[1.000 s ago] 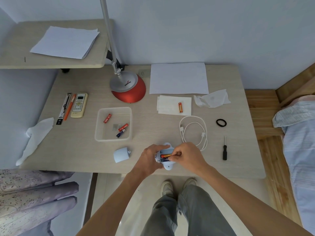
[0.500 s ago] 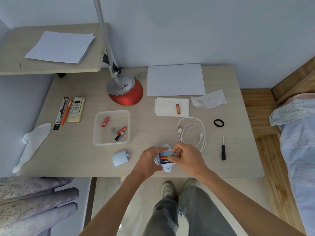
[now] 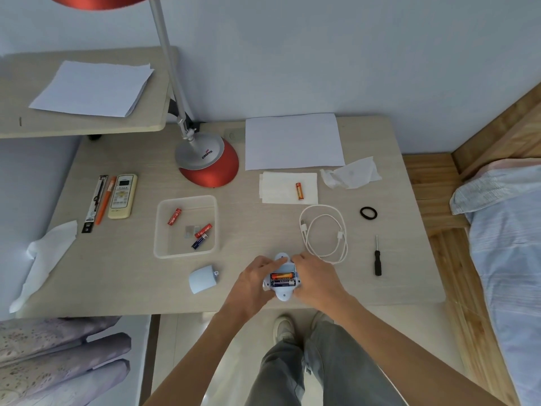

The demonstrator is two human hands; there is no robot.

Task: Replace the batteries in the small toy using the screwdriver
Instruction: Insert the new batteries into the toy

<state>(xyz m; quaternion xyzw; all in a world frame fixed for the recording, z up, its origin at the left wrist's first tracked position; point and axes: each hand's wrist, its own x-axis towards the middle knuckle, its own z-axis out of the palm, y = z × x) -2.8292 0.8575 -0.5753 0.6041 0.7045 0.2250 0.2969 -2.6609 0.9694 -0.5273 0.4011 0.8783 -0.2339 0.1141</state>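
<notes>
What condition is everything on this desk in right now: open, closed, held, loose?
toy, battery compartment open, two batteries seated inside.
battery cover, off, lying on desk beside toy.
screwdriver, lying free on desk.
left hand, grips the toy.
right hand, grips the toy.
plastic tray, lidless, three loose batteries inside.
white cable, coiled, unplugged.

Both sides of the toy (image 3: 283,294) lie hidden under the fingers of the left hand (image 3: 253,284) and right hand (image 3: 317,281). At 11 o'clock the lamp shade (image 3: 96,0) is cut off by the top edge; at 3 o'clock, the bed (image 3: 512,244) by the right. Grey bits (image 3: 189,230) in the tray (image 3: 187,197) are too small to identify.
</notes>
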